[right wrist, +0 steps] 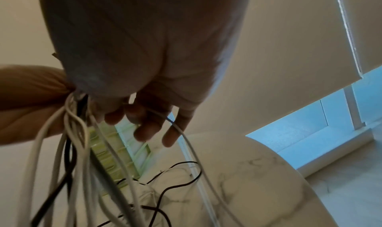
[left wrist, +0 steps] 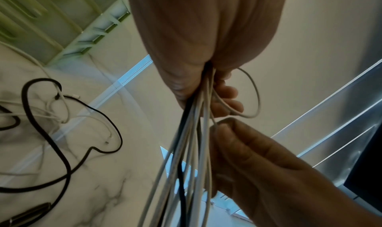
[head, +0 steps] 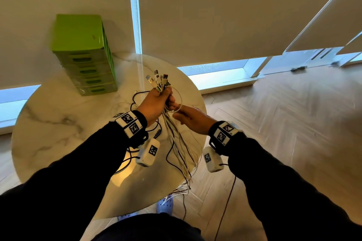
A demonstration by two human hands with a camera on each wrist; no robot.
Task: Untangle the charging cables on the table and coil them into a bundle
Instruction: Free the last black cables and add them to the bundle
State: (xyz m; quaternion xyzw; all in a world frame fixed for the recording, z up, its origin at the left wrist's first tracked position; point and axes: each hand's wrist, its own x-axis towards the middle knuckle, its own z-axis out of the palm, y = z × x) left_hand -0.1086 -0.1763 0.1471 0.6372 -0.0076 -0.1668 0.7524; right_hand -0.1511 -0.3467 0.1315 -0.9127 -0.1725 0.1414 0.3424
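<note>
Several cables (head: pixel 177 143) hang below left grip (head: pixel 156 101) | right grip (head: pixel 191 118) pinches one strand

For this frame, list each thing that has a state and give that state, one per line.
Cable bunch: gathered, plugs up, held in the air, tails hanging past the table edge.
White loop: one strand looped beside the fist.
Left hand: fist gripping the bunch.
Right hand: pinching a white strand below the loop.
Black cable: loose on the table, still tangled with thin white ones.
Green drawers: upright on the table, drawers closed.
</note>
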